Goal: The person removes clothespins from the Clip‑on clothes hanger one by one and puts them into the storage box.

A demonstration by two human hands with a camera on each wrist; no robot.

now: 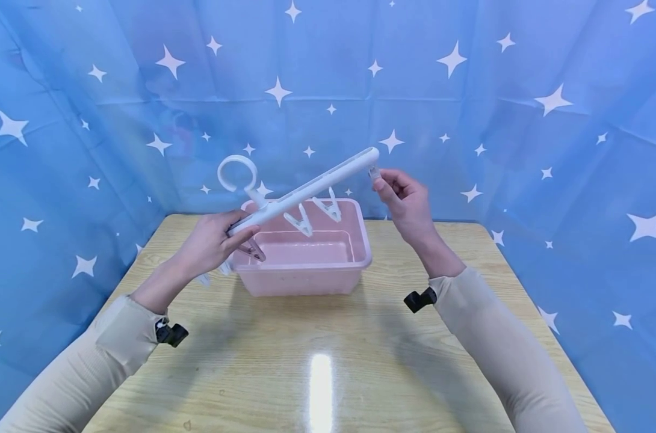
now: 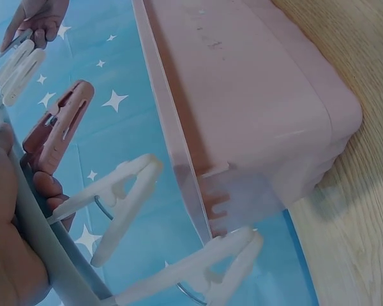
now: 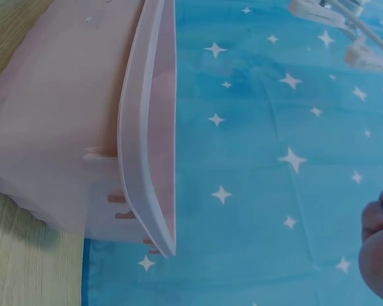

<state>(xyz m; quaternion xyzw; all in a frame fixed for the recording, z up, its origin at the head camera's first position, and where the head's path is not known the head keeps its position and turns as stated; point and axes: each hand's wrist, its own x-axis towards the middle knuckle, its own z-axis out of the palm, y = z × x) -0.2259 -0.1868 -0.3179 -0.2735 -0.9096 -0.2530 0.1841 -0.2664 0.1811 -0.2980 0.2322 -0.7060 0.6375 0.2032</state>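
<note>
My left hand point(image 1: 210, 239) grips the lower left end of a white clip hanger point(image 1: 319, 181), whose bar slants up to the right above a pink basin point(image 1: 298, 281). A round hook point(image 1: 237, 159) stands up from the bar. White clips point(image 1: 301, 224) dangle beneath it, and a pink clip point(image 2: 62, 131) hangs by the left fingers. At the raised end, my right hand point(image 1: 406, 201) pinches a small greyish piece point(image 1: 374, 173), perhaps another clip; the fingers partly cover it. In the right wrist view only part of the right hand point(image 3: 380, 239) shows.
The basin stands toward the back of a wooden table point(image 1: 263, 367). A blue curtain point(image 1: 328, 72) with white stars surrounds the table at the back and sides. Black wrist cameras point(image 1: 171, 334) sit at both cuffs.
</note>
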